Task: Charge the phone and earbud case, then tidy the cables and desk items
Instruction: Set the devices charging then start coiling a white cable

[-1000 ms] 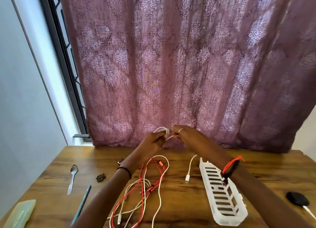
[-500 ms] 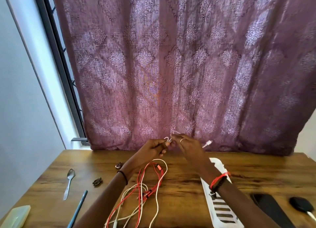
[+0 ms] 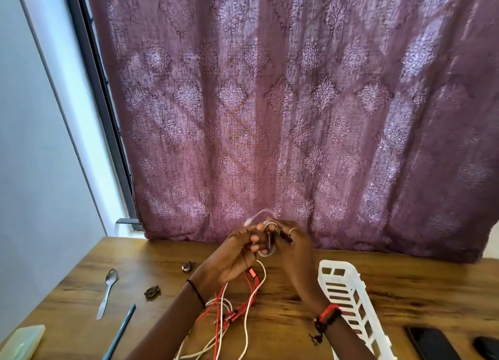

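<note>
Two hands meet over a wooden desk [image 3: 405, 292], closed round one coiled white cable [image 3: 268, 242]

The left hand [image 3: 237, 254] curls its fingers through the coil; the right hand [image 3: 293, 246] pinches its other side, a loose end blurred above. Red and white cables [image 3: 237, 313] lie tangled below the wrists. A white slotted basket [image 3: 348, 303] sits to the right, a dark phone [image 3: 429, 343] beyond it; a spoon [image 3: 108, 292] lies well left
</note>
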### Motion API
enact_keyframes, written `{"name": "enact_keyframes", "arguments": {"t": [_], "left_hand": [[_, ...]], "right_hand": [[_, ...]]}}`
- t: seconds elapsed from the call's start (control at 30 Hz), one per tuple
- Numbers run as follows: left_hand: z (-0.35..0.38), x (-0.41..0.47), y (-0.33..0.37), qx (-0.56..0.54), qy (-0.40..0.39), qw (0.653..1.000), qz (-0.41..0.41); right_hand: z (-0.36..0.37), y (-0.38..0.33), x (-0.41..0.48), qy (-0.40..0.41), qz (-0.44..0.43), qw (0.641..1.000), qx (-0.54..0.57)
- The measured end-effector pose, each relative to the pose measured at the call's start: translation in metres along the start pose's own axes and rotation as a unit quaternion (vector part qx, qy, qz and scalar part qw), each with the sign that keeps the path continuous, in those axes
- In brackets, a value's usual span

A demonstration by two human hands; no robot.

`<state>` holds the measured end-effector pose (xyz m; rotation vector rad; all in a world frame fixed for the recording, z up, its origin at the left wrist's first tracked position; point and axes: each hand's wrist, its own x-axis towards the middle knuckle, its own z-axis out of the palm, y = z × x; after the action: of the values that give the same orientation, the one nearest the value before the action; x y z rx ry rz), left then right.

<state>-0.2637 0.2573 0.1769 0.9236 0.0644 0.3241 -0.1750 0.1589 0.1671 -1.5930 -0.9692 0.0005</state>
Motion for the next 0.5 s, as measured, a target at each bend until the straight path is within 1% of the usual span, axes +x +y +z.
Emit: {"name": "enact_keyframes", "arguments": {"t": [0.07, 0.17, 0.27, 0.33, 0.4, 0.5], "left_hand": [[-0.005, 0.001, 0.0, -0.02, 0.007, 1.0, -0.008], [-0.009, -0.002, -0.002, -0.078, 0.003, 0.997, -0.015], [-0.012, -0.004, -0.005, -0.091, -0.003, 0.996, -0.021], [-0.016, -0.004, -0.004, -0.058, -0.001, 0.998, -0.025], [-0.02, -0.005, -0.001, 0.005, -0.004, 0.999, -0.034], [-0.027, -0.003, 0.006, 0.1, 0.014, 0.993, -0.055]], "right_hand": [[0.0, -0.004, 0.002, -0.018, 0.017, 1.0, 0.013], [0.001, -0.002, 0.005, -0.053, 0.037, 0.998, 0.024], [0.006, 0.005, 0.006, -0.057, 0.057, 0.997, 0.01], [0.008, 0.008, 0.005, -0.058, 0.065, 0.996, -0.008], [0.006, 0.009, 0.005, -0.067, 0.072, 0.995, -0.035], [0.001, 0.005, 0.009, -0.092, 0.105, 0.99, -0.022]]}}
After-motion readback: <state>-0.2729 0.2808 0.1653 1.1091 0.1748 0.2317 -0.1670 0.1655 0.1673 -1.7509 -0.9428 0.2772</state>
